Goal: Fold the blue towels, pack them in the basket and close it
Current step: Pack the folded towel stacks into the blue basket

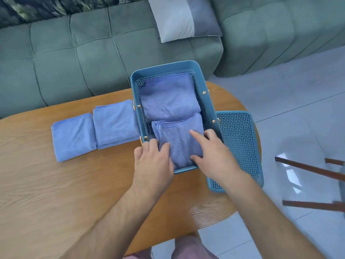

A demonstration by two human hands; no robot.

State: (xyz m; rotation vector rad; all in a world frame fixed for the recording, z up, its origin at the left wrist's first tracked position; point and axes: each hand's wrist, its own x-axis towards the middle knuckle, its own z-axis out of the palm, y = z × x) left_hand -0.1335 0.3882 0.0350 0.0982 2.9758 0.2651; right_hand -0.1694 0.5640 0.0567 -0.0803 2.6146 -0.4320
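At about 9 o'clock from the basket, a folded blue towel (73, 136) lay flat on the wooden table (56, 193). A thicker folded stack (115, 124) sat just beside it at its 3 o'clock side, touching the basket's left wall. The blue basket (168, 65) stood open at the table's far edge, its long axis running roughly from 6 to 12 o'clock. A far towel (168, 96) filled its 12 o'clock half. A near towel (179, 139) lay in the 6 o'clock half, long axis the same way, its stitched edges facing 12.

The left hand (153, 161) sat at the near towel's 8 o'clock corner, fingers bent over that edge with their tips sunk out of sight by the basket wall. The right hand (212, 152) rested at the 4 o'clock corner. Its index finger lay straight on top of the towel and its thumb was spread wide against the near edge. Its other fingers bent down by the right wall, tips hidden.

The perforated lid (240, 146) lay at 3 o'clock of the basket, partly over the table edge, its near-left corner covered by the right forearm.
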